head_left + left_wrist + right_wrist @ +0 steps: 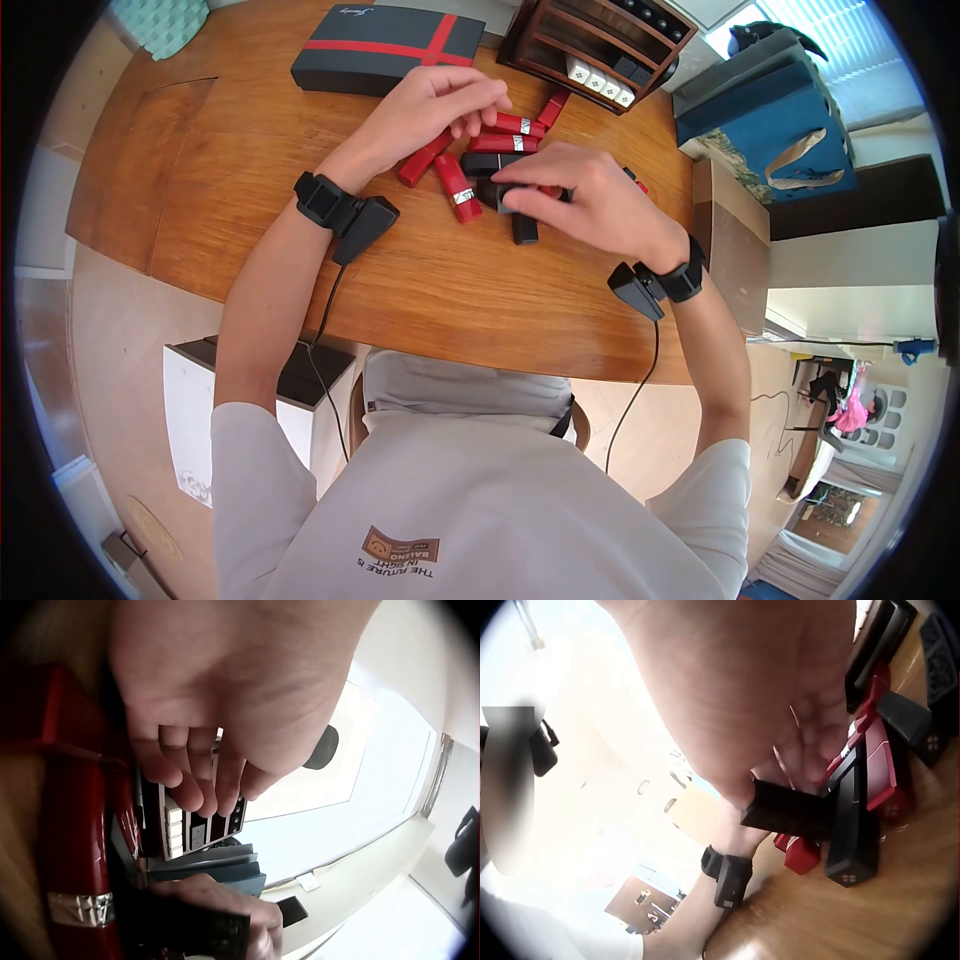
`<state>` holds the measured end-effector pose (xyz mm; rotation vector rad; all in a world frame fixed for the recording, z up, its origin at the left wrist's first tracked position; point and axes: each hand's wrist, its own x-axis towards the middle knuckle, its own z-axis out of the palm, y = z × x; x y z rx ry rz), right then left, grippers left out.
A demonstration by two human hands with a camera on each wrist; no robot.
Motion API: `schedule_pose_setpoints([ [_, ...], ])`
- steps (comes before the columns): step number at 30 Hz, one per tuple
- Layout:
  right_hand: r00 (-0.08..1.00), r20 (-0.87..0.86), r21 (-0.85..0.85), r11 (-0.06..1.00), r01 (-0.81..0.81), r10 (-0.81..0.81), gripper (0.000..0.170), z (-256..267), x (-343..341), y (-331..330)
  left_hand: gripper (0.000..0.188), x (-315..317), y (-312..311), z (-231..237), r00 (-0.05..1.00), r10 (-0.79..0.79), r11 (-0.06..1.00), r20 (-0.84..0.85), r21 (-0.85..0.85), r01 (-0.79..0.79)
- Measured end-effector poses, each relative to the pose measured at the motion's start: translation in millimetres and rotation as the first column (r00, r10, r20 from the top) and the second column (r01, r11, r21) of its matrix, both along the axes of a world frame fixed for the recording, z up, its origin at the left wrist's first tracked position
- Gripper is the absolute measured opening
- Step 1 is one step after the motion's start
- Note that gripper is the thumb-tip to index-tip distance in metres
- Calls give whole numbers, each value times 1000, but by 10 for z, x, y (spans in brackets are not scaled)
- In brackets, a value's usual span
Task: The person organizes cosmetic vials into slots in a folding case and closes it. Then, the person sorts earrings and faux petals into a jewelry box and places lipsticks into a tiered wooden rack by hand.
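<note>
In the head view my right hand (595, 195) comes in from the right and pinches a black lipstick tube (787, 808) between thumb and fingers. Another black tube (525, 230) lies on the wood just below it. My left hand (430, 110) hovers over the left side of the pile, fingers loosely bent with nothing in them. Under and beside it lie red lipstick tubes, one with a silver band (458, 185) and one slanting (425, 160). Several more red tubes (505, 143) are heaped between the hands. The right hand's fingers partly hide the pile.
On the wooden table (400, 265), a black box with a red ribbon (370, 50) sits at the back. A dark wooden rack (545, 40) holding white cubes (600, 82) stands right of it. Blue paper bags (735, 125) and a cardboard box (735, 225) border the right side.
</note>
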<state>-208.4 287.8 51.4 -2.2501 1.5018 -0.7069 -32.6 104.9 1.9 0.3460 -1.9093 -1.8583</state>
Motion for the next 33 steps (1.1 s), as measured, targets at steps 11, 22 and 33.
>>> schedule_pose_setpoints([
  [11, 862, 356, 276, 922, 271, -360, 29, -15, -6, -20, 21, 125, -10, 93, 980, -108, 978, 165, -162, 135],
  [22, 951, 152, -64, 957, 283, -271, 28, 123, -22, -27, 34, 112, 14, 170, 994, 74, 978, 77, -201, -57],
  [33, 851, -124, -551, 748, 368, -510, 27, 220, -781, -237, 31, 97, 21, 152, 993, 104, 967, 57, -237, -88],
])
